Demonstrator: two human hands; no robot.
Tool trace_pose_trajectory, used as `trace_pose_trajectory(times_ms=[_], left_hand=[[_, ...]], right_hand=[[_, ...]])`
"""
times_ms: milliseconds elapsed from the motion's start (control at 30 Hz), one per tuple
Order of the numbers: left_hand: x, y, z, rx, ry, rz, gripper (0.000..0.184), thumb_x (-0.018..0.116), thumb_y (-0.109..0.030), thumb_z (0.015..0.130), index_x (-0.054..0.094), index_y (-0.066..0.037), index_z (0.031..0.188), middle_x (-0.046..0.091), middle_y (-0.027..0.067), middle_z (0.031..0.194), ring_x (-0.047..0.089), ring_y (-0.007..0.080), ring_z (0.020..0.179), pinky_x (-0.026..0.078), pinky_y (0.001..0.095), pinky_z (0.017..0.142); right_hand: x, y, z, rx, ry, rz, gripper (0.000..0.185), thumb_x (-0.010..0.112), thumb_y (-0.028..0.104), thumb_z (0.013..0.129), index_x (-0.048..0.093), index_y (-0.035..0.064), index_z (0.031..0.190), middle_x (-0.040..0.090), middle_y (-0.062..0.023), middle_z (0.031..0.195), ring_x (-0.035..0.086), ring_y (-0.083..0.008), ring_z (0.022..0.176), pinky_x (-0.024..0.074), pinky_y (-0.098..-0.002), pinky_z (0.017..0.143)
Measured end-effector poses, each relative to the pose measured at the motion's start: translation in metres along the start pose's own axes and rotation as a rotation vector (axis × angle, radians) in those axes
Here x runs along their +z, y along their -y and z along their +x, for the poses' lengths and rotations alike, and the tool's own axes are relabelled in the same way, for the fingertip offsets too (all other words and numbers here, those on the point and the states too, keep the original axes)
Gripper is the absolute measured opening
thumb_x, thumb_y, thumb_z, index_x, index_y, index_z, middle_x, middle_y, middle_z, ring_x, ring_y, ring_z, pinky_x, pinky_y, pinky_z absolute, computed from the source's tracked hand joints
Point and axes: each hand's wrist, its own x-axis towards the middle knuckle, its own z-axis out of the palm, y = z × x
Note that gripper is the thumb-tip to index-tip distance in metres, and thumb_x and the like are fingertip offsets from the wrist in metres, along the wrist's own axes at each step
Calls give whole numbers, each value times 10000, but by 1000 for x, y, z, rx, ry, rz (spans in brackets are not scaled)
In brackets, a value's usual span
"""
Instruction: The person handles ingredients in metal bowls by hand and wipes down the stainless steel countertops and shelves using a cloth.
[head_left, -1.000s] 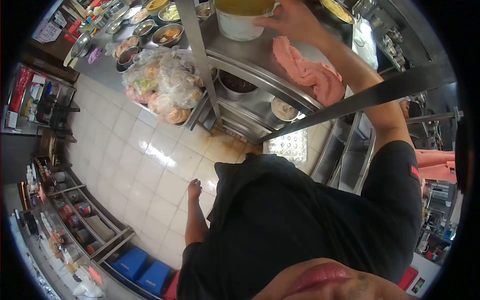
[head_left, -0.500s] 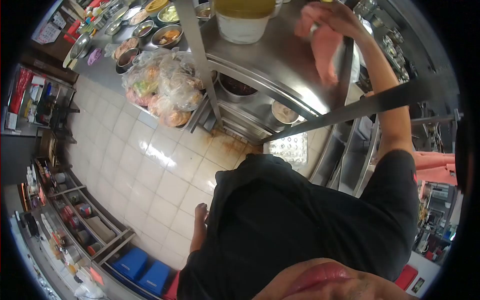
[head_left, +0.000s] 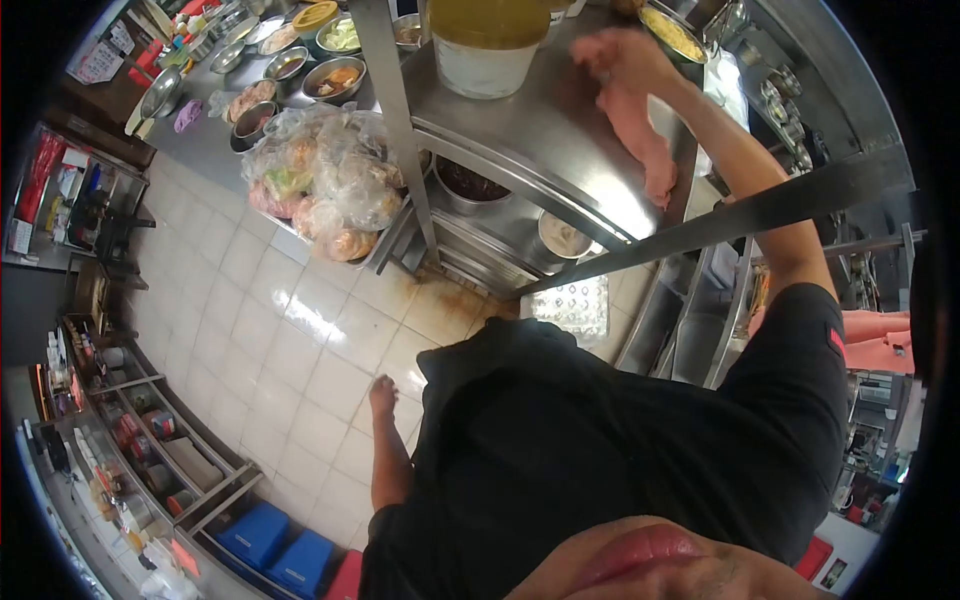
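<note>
My right hand [head_left: 632, 62] is closed on a pink cloth [head_left: 642, 140] above the steel shelf top. The cloth hangs from the hand and reaches toward the shelf's right edge; its tip lies near that edge. Just left of this hand stands a white tub with a yellow lid [head_left: 485, 62]. A bowl of yellow shreds [head_left: 674, 35] sits behind and to the right of the hand. My left hand [head_left: 383, 393] hangs low beside my body over the tiled floor, with nothing visible in it and its fingers loosely apart.
A steel post [head_left: 385, 110] and a slanting steel bar [head_left: 720, 220] frame the shelf. Stuffed plastic bags [head_left: 330, 180] crowd the left counter, among several metal bowls. Below are a dark-filled pot [head_left: 470, 190] and an egg tray [head_left: 570, 305]. Blue bins [head_left: 255, 530] stand lower left.
My right hand and the cloth have come nearer and slightly left over the shelf, showing the bowl of yellow shreds. My left hand has swung a little away from my body.
</note>
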Motion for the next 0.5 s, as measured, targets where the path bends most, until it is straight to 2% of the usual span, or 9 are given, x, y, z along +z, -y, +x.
trace_pose_trajectory(times_ms=[33, 67, 100, 133, 167, 233, 333, 433, 500], left_hand=[[0, 29, 4, -15, 13, 58, 368, 548, -205, 871, 561, -1, 1177, 615, 67, 803, 581, 130, 619, 452, 256, 482], [0, 35, -8, -45, 52, 134, 358, 565, -218, 866, 580, -4, 1152, 611, 65, 752, 568, 132, 557, 446, 271, 445], [-1, 38, -20, 60, 96, 407, 352, 575, -208, 853, 591, -5, 1140, 613, 74, 718, 561, 141, 520, 444, 287, 425], [-6, 59, -19, -27, 117, 324, 359, 580, -209, 847, 592, -3, 1140, 621, 88, 732, 567, 156, 525, 452, 299, 434], [-10, 78, -19, -116, 129, 244, 365, 584, -210, 842, 593, 0, 1141, 629, 102, 745, 574, 170, 530, 460, 311, 442], [-18, 92, -21, 147, 167, 398, 369, 561, -194, 845, 581, 6, 1155, 618, 96, 771, 580, 173, 560, 455, 302, 454], [-15, 100, -25, 92, 88, 271, 366, 543, -175, 845, 570, 3, 1164, 609, 77, 796, 576, 159, 572, 444, 289, 454], [-7, 98, -26, 79, 65, 222, 365, 545, -165, 845, 564, -2, 1172, 608, 67, 822, 569, 149, 577, 442, 282, 461], [2, 82, -30, 15, 30, 142, 381, 552, -164, 845, 555, -1, 1190, 608, 64, 831, 571, 147, 604, 445, 275, 480]], right_hand=[[-2, -48, 21, -132, -155, 144, 461, 586, 79, 806, 538, 72, 1264, 631, -117, 1140, 615, -223, 991, 496, -315, 800], [-6, -42, 33, -169, -157, -135, 447, 581, 79, 809, 544, 73, 1255, 637, -107, 1127, 616, -216, 988, 494, -310, 801], [-10, -33, 46, -209, -173, -413, 434, 575, 79, 812, 551, 73, 1245, 643, -96, 1115, 617, -208, 984, 492, -304, 801], [-11, -24, 54, -239, -182, -690, 421, 570, 79, 815, 558, 73, 1236, 650, -85, 1103, 619, -201, 981, 490, -299, 802], [-8, -21, 57, -169, -140, -670, 414, 568, 82, 816, 563, 78, 1231, 650, -85, 1103, 623, -208, 971, 490, -306, 806], [-1, -9, 57, -35, -43, -630, 401, 565, 90, 818, 572, 89, 1220, 650, -84, 1103, 631, -223, 951, 490, -319, 813], [-6, 26, 32, 163, 332, -191, 420, 558, 85, 804, 573, 109, 1223, 638, -128, 1118, 626, -288, 965, 481, -370, 848], [-17, 13, 31, -58, 188, -640, 367, 502, 49, 808, 598, 93, 1159, 654, -122, 1043, 630, -284, 913, 494, -364, 806], [-17, 7, 41, -156, 110, -758, 347, 477, 39, 813, 607, 84, 1131, 660, -121, 1018, 629, -289, 909, 495, -365, 802]])
